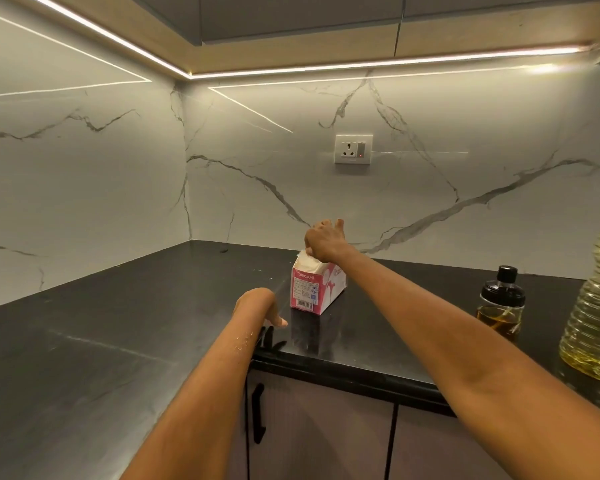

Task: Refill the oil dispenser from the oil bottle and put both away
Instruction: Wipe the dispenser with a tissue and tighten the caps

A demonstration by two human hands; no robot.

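A small glass oil dispenser (501, 306) with a black cap stands on the black counter (118, 341) at the right, holding a little amber oil. Beside it at the far right edge stands a large clear oil bottle (596, 313) of yellow oil, partly cut off. My right hand (323, 240) reaches to a pink-and-white tissue pack (317, 287) in the counter's middle and pinches the white tissue at its top. My left hand (269, 311) rests bent down on the counter just left of the pack, fingers touching the surface; droplets show on that forearm.
Marble-patterned walls meet in a corner behind the counter. A wall socket (353, 149) sits above the tissue pack. Below the counter edge are cabinet doors with a black handle (258, 414). Lit strips run under the upper cabinets.
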